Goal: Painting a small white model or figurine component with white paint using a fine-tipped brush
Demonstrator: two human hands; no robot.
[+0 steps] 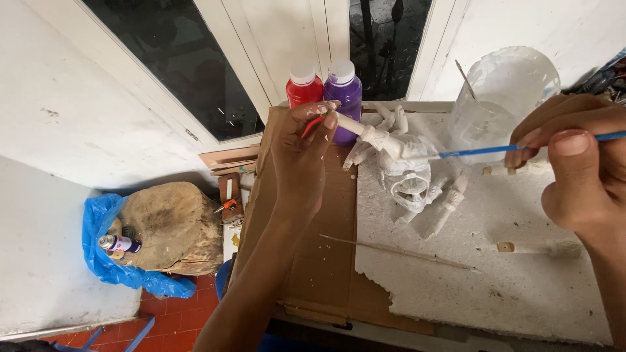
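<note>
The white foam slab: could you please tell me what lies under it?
Brown cardboard lies under the foam slab, showing past its left and front edges. How far the cardboard reaches beneath, and what carries it, is covered.

Single view, from the camera on my head. It looks steeply down and forward over the work table [495, 293], close in, at arm's length. My left hand [303, 156] sits mid-frame, my right hand [580, 169] at the right edge. Wall and window [189, 72] fill the top, floor [176, 319] lower left.
</note>
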